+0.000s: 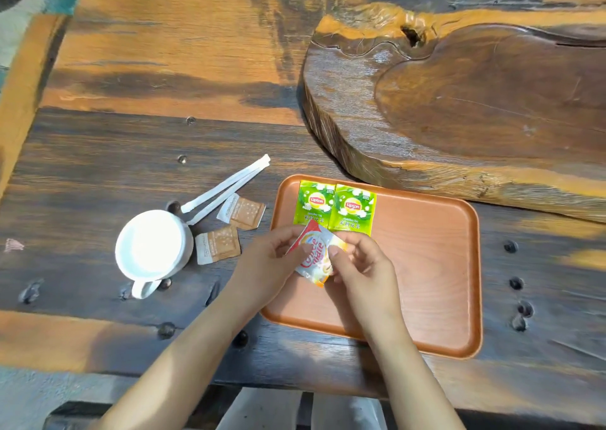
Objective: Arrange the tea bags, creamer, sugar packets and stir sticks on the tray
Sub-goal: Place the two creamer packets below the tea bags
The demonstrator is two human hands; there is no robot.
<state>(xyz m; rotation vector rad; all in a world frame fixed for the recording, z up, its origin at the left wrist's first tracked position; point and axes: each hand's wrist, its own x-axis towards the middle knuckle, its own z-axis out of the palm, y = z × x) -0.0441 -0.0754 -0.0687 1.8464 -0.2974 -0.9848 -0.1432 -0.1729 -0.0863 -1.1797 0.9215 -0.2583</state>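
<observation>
An orange-brown tray (436, 265) lies on the table in front of me. Two green tea bags (334, 205) lie side by side at its far left corner. Just in front of them, above the tray's left part, my left hand (267, 265) and my right hand (360, 265) both hold a white and red creamer packet (314, 255). Two brown sugar packets (241, 211) (216, 244) lie on the table left of the tray. Two white wrapped stir sticks (226, 187) lie diagonally beyond them.
A white mug (151, 246) stands left of the sugar packets, its handle toward me. A thick carved wooden slab (459, 101) fills the far right of the table, just beyond the tray. The table's near edge runs below my forearms.
</observation>
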